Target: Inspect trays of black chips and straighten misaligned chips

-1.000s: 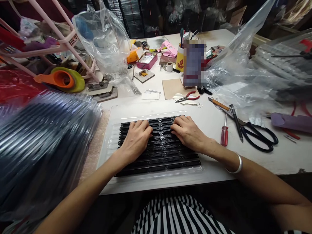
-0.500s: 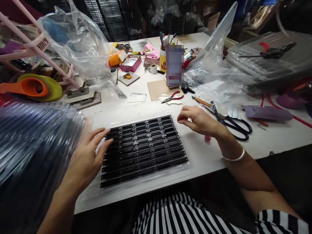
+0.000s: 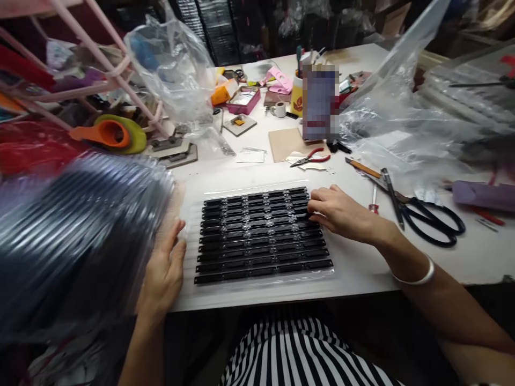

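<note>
A clear plastic tray lies on the table, holding several rows of black slotted strips. My right hand is at the tray's right side, fingers curled and closed on the end of a black strip in the upper rows. Its fingertips are partly hidden. On the other side, my left hand rests between the tray and a tall stack of filled clear trays. Its thumb and fingers are stretched and apart, with nothing seen in them. Whether it touches the stack I cannot tell.
Scissors, a pen, a screwdriver and a utility knife lie right of the tray. Red-handled pliers lie behind it. Plastic bags and a pink rack crowd the back left.
My left hand has left the strips' left ends and moved down beside the tray stack. My right hand has come down onto the strips' right ends. The view has turned left.
</note>
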Tool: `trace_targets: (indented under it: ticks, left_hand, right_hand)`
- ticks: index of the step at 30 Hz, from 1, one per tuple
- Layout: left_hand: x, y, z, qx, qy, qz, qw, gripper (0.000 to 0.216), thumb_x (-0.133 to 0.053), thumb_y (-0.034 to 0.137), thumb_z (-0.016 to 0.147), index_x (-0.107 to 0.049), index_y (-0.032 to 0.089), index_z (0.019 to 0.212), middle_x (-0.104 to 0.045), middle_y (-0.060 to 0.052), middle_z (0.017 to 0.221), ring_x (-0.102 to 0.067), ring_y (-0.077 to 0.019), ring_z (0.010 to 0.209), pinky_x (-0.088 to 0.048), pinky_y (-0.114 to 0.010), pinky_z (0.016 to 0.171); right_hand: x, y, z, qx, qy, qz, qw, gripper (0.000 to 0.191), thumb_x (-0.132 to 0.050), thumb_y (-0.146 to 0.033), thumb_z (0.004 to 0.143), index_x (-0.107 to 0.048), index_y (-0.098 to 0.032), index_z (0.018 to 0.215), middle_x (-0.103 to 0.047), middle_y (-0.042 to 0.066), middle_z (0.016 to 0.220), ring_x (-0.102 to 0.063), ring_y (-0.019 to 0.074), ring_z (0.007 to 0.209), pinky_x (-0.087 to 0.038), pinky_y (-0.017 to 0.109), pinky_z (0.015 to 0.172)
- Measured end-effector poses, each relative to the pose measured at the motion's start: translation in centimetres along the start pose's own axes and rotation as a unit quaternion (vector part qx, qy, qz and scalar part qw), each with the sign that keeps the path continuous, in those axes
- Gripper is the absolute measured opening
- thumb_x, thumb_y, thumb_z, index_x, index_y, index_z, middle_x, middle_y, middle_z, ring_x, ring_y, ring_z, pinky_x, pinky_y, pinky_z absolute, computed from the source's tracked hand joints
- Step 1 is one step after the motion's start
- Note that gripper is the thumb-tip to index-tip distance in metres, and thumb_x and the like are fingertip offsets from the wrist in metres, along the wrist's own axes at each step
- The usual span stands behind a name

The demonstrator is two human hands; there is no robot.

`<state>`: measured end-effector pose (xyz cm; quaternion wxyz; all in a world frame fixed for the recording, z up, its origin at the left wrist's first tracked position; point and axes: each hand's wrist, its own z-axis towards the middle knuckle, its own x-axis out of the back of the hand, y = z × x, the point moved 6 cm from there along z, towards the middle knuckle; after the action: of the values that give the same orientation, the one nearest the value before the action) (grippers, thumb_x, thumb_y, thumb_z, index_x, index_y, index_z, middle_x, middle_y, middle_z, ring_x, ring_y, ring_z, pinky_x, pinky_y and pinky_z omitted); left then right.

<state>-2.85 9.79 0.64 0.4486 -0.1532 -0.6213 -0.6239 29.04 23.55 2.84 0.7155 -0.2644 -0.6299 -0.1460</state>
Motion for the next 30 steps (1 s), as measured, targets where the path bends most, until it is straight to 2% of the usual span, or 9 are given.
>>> trace_targets:
  ticks: [4, 7, 11, 18, 24, 27, 30]
  left_hand:
    - [0.0, 0.2, -0.2, -0.003, 0.009, -0.034, 0.999, 0.049, -0.042, 0.040, 0.094, -0.044, 0.018, 0.138, -0.053, -0.009, 0.137, -0.045, -0.0208, 0.129, -0.030, -0.039, 0.112]
    - [0.0, 0.4, -0.3, -0.003, 0.014, -0.043, 0.999, 0.049, -0.040, 0.039, 0.095, -0.044, 0.016, 0.138, -0.054, -0.010, 0.136, -0.046, -0.0207, 0.128, -0.031, -0.039, 0.112]
    - [0.2, 0.5, -0.4, -0.004, 0.019, -0.052, 0.998, 0.049, -0.041, 0.039, 0.095, -0.044, 0.015, 0.138, -0.054, -0.011, 0.135, -0.048, -0.0211, 0.127, -0.031, -0.039, 0.111]
    - [0.1, 0.4, -0.5, -0.019, 0.032, -0.066, 0.997, 0.048, -0.042, 0.037, 0.094, -0.046, 0.012, 0.136, -0.056, -0.012, 0.133, -0.050, -0.0212, 0.125, -0.032, -0.038, 0.111]
    - [1.0, 0.6, -0.8, -0.020, 0.043, -0.040, 0.998, 0.045, -0.041, 0.037, 0.094, -0.049, 0.016, 0.134, -0.057, -0.010, 0.133, -0.050, -0.0196, 0.124, -0.035, -0.037, 0.109]
    - [1.0, 1.0, -1.3, -0.038, 0.000, 0.038, 0.999, 0.050, -0.037, 0.043, 0.094, -0.045, 0.018, 0.137, -0.050, -0.010, 0.140, -0.042, -0.0220, 0.132, -0.032, -0.041, 0.111]
    - [-0.4, 1.6, -2.6, -0.086, -0.077, 0.150, 0.982, 0.067, -0.032, 0.054, 0.092, -0.028, 0.014, 0.146, -0.033, -0.015, 0.150, -0.023, -0.0273, 0.141, -0.023, -0.048, 0.113]
  right_hand:
    - [-0.3, 0.2, -0.2, 0.014, 0.011, 0.010, 1.000, 0.011, -0.051, -0.020, 0.089, -0.054, -0.019, 0.079, -0.055, 0.004, 0.082, -0.051, 0.0194, 0.074, -0.035, 0.034, 0.071]
    - [-0.4, 0.9, -0.2, 0.014, 0.043, 0.038, 0.998, 0.012, -0.050, -0.028, 0.092, -0.056, -0.020, 0.085, -0.058, 0.004, 0.082, -0.054, 0.0195, 0.075, -0.036, 0.034, 0.071]
    - [-0.6, 1.5, 0.0, 0.001, 0.086, -0.002, 0.996, 0.016, -0.044, -0.028, 0.093, -0.058, -0.020, 0.088, -0.059, 0.006, 0.085, -0.055, 0.0221, 0.076, -0.037, 0.036, 0.070]
    - [-0.9, 0.9, 0.2, 0.019, 0.068, -0.017, 0.997, 0.015, -0.044, -0.023, 0.092, -0.055, -0.019, 0.083, -0.056, 0.006, 0.081, -0.054, 0.0218, 0.074, -0.037, 0.036, 0.068]
    - [-0.8, 1.1, 0.1, 0.005, 0.055, 0.000, 0.998, 0.015, -0.045, -0.026, 0.092, -0.057, -0.020, 0.086, -0.059, 0.007, 0.084, -0.055, 0.0218, 0.075, -0.040, 0.037, 0.069]
    - [0.2, 1.3, 0.1, -0.016, 0.083, 0.025, 0.996, 0.016, -0.046, -0.029, 0.092, -0.059, -0.020, 0.089, -0.062, 0.008, 0.087, -0.057, 0.0219, 0.077, -0.042, 0.037, 0.072]
    - [1.4, 1.8, 0.1, -0.055, 0.122, 0.031, 0.990, 0.018, -0.046, -0.029, 0.092, -0.061, -0.020, 0.089, -0.064, 0.009, 0.088, -0.059, 0.0228, 0.078, -0.043, 0.037, 0.073]
